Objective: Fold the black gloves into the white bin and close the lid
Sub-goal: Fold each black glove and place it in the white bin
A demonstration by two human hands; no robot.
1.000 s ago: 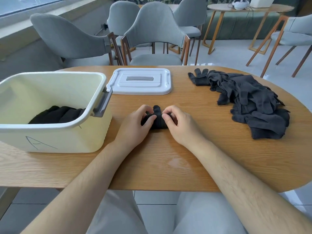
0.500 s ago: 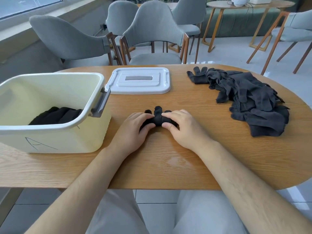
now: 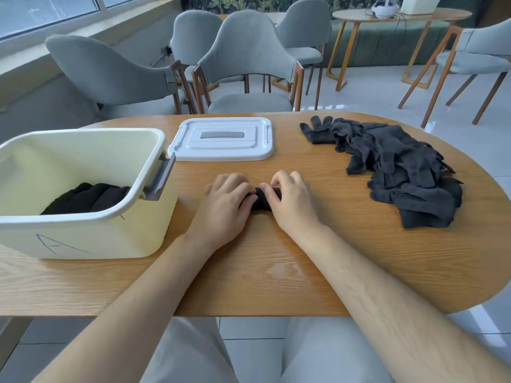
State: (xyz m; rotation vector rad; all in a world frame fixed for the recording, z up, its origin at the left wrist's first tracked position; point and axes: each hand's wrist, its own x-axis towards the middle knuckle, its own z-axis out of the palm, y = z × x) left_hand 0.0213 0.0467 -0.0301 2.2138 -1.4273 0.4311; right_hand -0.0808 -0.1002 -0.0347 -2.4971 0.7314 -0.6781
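A small black glove bundle (image 3: 262, 199) lies on the wooden table (image 3: 276, 272) between my hands. My left hand (image 3: 225, 205) curls over its left end and my right hand (image 3: 290, 201) pinches its right end with curled fingers. Most of the bundle is hidden under my fingers. The white bin (image 3: 83, 239) stands open at the left with folded black gloves (image 3: 88, 196) inside. Its white lid (image 3: 222, 139) lies flat on the table behind my hands. A loose pile of black gloves (image 3: 392, 167) sprawls at the right.
Grey padded chairs (image 3: 249, 59) stand along the far side of the table. A small round table (image 3: 401, 16) with a white object on it stands at the back right. The bin's grey handle (image 3: 160, 178) juts toward my left hand.
The glove's fingertips stuck out beyond my hands before; now they are rolled in and covered. Both hands have closed in over the bundle.
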